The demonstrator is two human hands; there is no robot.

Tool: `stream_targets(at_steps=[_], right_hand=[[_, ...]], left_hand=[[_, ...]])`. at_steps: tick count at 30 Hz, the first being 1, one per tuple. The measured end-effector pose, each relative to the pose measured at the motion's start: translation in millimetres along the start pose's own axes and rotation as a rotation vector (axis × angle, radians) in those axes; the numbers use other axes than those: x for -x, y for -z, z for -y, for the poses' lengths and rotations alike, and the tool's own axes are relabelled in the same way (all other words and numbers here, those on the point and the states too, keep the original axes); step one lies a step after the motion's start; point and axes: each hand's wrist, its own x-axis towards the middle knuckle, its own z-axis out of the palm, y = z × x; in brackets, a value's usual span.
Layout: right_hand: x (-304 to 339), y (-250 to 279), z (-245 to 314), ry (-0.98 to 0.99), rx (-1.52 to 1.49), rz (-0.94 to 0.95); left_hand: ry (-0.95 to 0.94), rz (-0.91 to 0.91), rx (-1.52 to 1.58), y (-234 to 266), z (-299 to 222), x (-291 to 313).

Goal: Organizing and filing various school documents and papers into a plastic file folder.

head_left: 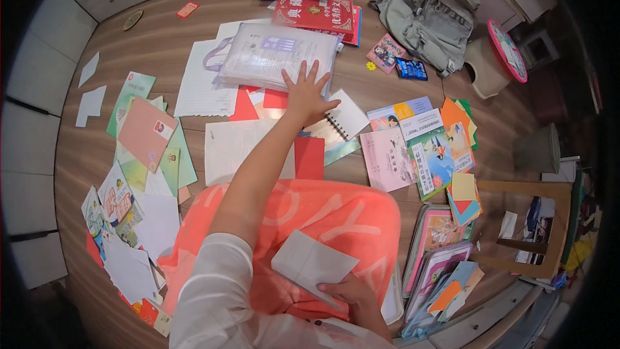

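Observation:
My left hand (307,94) reaches forward with its fingers spread. It lies over the near right edge of a clear plastic document bag (265,55) with purple handles and papers inside. Just right of its thumb is a small white spiral notepad (351,116). Below the wrist are a white paper sheet (236,148) and a red sheet (310,158). Close to my body, my right hand (349,292) grips a light grey rectangular block (313,260) by its near edge, above a coral blanket (336,203). Whether the block is a box or a thick pad, I cannot tell.
Loose papers and a pink-brown folder (147,132) spread at left. Red books (316,16) lie behind the bag. A grey backpack (429,19), a phone (411,69), picture books (429,148), plastic folders (433,239) and a cardboard frame (562,226) are at right.

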Motion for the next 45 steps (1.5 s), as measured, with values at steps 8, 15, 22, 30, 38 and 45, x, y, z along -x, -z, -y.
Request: stream_targets(at_steps=[8, 15, 22, 30, 38, 45], right_hand=[[2.4, -7.0, 40.7, -0.063, 0.332, 0.038], [-38.5, 14.7, 81.2, 0.312, 0.676, 0.327], [-72.3, -11.5, 74.2, 0.164, 0.409, 0.036], [-83.1, -18.8, 86.3, 0.227, 0.125, 0.035], [-92.7, 13.0, 93.4, 0.831, 0.035, 0.115], [-67.2, -62.4, 149.8, 0.71, 0.504, 0.033]], left_hand=[[-0.363, 0.173, 0.024, 47.1, 101.6, 64.6], [-0.164, 0.393, -0.051, 124.0, 201.5, 149.3], [-0.3, 0.414, -0.182, 117.0, 180.1, 144.9], [-0.419, 0.06, -0.191, 83.4, 187.2, 158.6], [0.215, -0.417, 0.84, 238.4, 127.5, 151.9], [0.361, -0.614, 1.21, 356.9, 94.8, 254.2]])
